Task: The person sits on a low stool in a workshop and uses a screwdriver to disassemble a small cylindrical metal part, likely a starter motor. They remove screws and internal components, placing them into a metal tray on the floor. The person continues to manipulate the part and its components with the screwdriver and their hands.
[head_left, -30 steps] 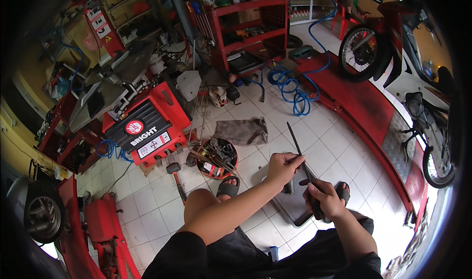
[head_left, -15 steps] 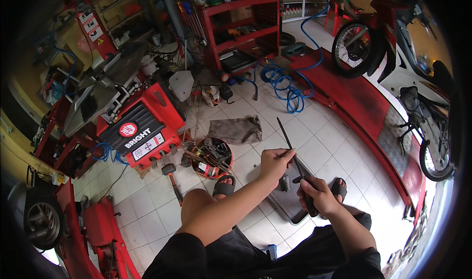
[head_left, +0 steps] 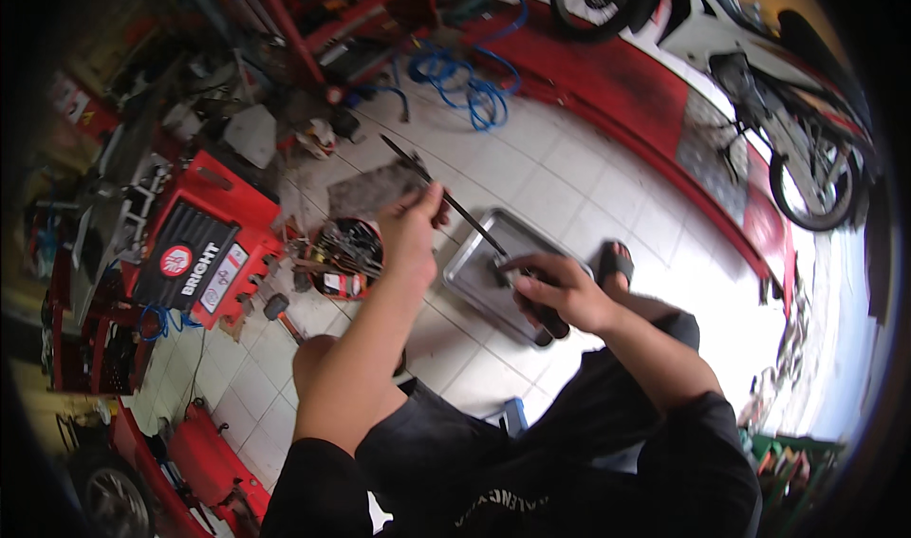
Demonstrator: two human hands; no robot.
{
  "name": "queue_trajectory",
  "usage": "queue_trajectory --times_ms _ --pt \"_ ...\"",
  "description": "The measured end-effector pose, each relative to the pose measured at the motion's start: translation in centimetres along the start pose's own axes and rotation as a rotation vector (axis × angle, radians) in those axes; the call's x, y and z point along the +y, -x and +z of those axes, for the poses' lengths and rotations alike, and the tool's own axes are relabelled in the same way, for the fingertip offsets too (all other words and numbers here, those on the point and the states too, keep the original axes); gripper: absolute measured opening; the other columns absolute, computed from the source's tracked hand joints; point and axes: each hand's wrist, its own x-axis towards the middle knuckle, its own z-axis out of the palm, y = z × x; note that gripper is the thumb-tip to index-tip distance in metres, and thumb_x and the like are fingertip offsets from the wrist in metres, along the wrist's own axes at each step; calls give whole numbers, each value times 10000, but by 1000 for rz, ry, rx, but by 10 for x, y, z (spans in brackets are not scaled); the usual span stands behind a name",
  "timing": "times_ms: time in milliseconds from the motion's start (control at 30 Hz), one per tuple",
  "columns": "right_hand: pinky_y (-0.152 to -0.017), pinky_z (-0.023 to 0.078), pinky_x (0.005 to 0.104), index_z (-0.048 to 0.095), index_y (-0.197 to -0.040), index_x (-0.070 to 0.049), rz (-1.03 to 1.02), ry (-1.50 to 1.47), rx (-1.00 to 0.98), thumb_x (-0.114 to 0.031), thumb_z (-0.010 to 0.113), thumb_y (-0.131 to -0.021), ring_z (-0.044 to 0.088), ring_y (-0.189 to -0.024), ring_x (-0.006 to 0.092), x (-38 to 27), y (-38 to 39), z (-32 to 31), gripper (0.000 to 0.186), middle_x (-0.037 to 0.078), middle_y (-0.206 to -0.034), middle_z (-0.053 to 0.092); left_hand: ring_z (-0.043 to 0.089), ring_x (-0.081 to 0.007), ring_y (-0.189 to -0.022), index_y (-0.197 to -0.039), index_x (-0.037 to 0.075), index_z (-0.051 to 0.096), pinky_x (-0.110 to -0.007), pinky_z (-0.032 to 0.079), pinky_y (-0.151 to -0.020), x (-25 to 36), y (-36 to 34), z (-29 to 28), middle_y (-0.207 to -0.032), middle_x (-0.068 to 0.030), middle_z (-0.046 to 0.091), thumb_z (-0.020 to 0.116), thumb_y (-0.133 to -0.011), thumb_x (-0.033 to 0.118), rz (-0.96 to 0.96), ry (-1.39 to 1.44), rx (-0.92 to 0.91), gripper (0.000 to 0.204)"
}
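Both my hands are on a long, thin, dark tool (head_left: 467,217) with a tapered tip and a thick dark handle; its exact kind is blurred. My right hand (head_left: 567,296) wraps the handle, index finger stretched along it toward the shaft. Farther up, my left hand (head_left: 415,230) is closed at the shaft, thumb on top, with the tip sticking out past it to the upper left. Below the tool, on the floor, lies a shallow grey metal tray (head_left: 457,277), partly covered by my right hand. A small dark piece in it is mostly hidden.
Left of the tray are a round container of tools (head_left: 346,244), a grey rag (head_left: 365,193), a hammer (head_left: 283,316) and a red machine (head_left: 204,244). A coiled blue hose (head_left: 465,87), red lift platform (head_left: 626,92) and motorbike (head_left: 759,92) stand beyond. A small blue object (head_left: 514,415) lies near my legs.
The view has swung, so the surroundings shift left and up. The tool now slants more to the left, and my left hand has moved left with it. Both hands keep their hold.
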Motion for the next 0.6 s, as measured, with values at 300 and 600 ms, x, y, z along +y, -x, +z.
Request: queue_trajectory --times_ms 300,600 --pt "-628 488 251 633 -1181 62 -85 130 -9 -114 704 -942 605 -668 92 8 1 -5 304 36 -783 640 582 -111 -699 -945 -14 745 -249 458 -641 6 21 3 -820 -35 688 720 -942 185 158 -58 -183 200" --pt "-583 471 242 614 -1207 61 -85 87 -53 -120 691 -957 589 -640 75 11 -1 -2 318 20 -739 610 583 -124 -685 -944 -41 743 -265 455 -640 4 25 8 -802 -60 692 689 -960 161 215 -118 -250 210"
